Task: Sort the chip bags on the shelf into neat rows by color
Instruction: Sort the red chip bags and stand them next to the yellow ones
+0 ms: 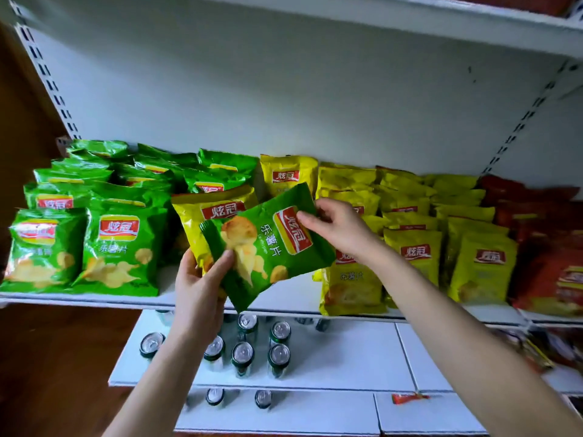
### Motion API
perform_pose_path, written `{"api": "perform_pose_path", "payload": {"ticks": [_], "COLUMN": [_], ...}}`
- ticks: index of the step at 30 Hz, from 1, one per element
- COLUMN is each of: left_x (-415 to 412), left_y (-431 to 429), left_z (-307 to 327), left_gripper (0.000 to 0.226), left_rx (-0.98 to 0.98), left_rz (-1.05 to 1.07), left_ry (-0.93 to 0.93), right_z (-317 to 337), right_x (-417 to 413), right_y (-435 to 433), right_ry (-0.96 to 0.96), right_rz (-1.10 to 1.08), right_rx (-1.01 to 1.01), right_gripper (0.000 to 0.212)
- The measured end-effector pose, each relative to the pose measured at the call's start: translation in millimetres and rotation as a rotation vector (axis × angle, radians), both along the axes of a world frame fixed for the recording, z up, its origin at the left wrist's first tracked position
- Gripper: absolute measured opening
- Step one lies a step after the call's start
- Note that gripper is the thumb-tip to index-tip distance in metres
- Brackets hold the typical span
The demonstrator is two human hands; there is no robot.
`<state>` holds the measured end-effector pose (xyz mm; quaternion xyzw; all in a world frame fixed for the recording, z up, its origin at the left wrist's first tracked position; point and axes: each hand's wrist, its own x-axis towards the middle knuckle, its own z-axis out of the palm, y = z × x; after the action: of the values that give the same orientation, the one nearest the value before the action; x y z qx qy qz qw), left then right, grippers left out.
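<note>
A green chip bag (268, 247) hangs tilted in front of the shelf (284, 299). My left hand (202, 285) grips its lower left corner, thumb on the front. My right hand (334, 225) pinches its top right edge. Right behind it stands a yellow chip bag (202, 212), partly hidden, and I cannot tell if my left hand also holds it. Green bags (120, 247) fill the shelf's left part in rows, yellow bags (416, 241) the middle right, and red bags (549, 247) the far right.
A white back panel (284, 99) rises behind the bags, with another shelf board (410, 23) overhead. Below, a lower white shelf (347, 354) carries several upright drink cans (243, 354). A small red packet (408, 398) lies on the shelf under that.
</note>
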<state>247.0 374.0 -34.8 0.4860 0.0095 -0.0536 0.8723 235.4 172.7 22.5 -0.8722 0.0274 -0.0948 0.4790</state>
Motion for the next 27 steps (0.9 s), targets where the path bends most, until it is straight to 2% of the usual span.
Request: {"api": "perform_pose_path", "payload": {"ticks": [1, 5, 7, 9, 13, 16, 20, 27], "left_x": [-2, -7, -7, -6, -2, 3, 7, -13], "left_y": [2, 14, 19, 21, 24, 36, 69, 115], "left_z": [0, -2, -3, -4, -4, -6, -17, -37], "left_gripper": [0.021, 0.027, 0.031, 0.024, 0.023, 0.023, 0.034, 0.026], "left_rx": [0.004, 0.033, 0.053, 0.064, 0.066, 0.086, 0.141, 0.157], "left_rz": [-0.02, -0.083, -0.098, -0.094, -0.046, 0.01, 0.129, 0.27], "left_ry": [-0.001, -0.033, -0.047, -0.05, -0.054, -0.055, -0.023, 0.018], "right_z": [-1, 2, 6, 8, 10, 14, 36, 43], "right_x": [-6, -19, -22, -22, -18, -3, 31, 96], "right_y": [3, 6, 7, 8, 9, 3, -11, 14], "right_ry": [-0.014, -0.047, -0.012, 0.013, 0.064, 0.055, -0.05, 0.035], "right_rz": [-0.01, -0.053, -0.051, -0.044, 0.028, 0.06, -0.002, 0.208], "right_rx": [0.052, 0.186, 0.189, 0.184, 0.179, 0.126, 0.1, -0.277], "right_gripper": [0.005, 0.012, 0.009, 0.007, 0.013, 0.016, 0.018, 0.008]}}
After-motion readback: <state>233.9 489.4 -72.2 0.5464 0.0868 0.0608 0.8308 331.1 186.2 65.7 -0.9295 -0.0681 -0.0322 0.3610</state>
